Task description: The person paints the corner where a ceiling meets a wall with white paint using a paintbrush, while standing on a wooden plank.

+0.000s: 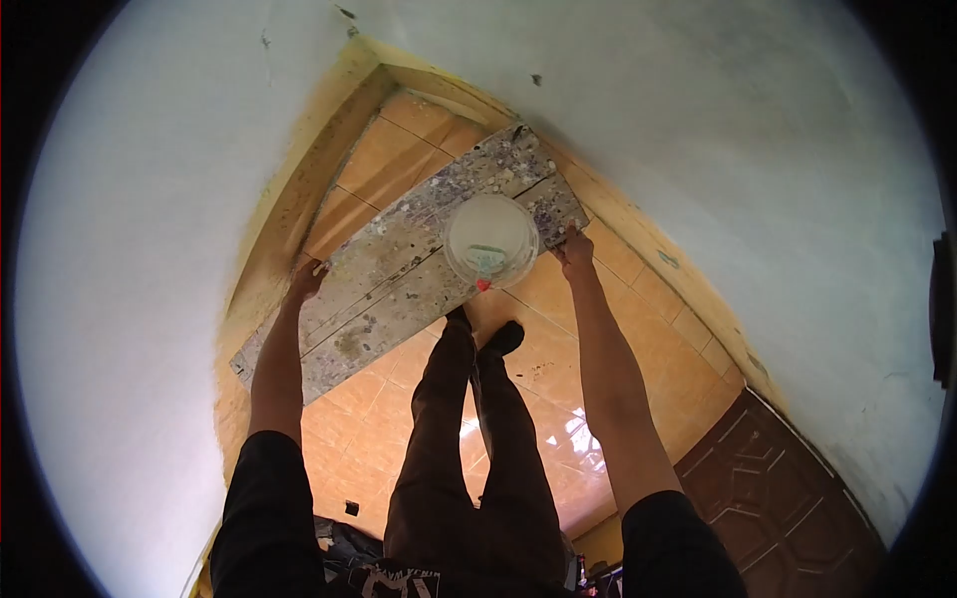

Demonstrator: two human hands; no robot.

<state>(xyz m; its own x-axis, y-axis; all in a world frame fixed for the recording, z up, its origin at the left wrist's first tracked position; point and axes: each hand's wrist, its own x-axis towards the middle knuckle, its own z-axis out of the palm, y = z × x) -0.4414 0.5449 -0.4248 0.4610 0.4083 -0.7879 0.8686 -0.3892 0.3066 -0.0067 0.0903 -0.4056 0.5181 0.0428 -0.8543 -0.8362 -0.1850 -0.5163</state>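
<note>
A long board (369,284), spotted with paint, lies at a slant across the middle of the view. On its right half sits a whitish round bucket (490,234), with a green label and a small red piece at its near rim. My left hand (308,280) is closed on the board's far left edge. At the board's right end, my right hand (573,251) grips the near corner. The undersides of both hands' grips are hidden.
Orange floor tiles (399,399) lie below, with my feet (498,337) near the board. Pale walls meet in a corner ahead. A brown panelled door (778,488) is at lower right. A small black object (351,508) lies on the floor.
</note>
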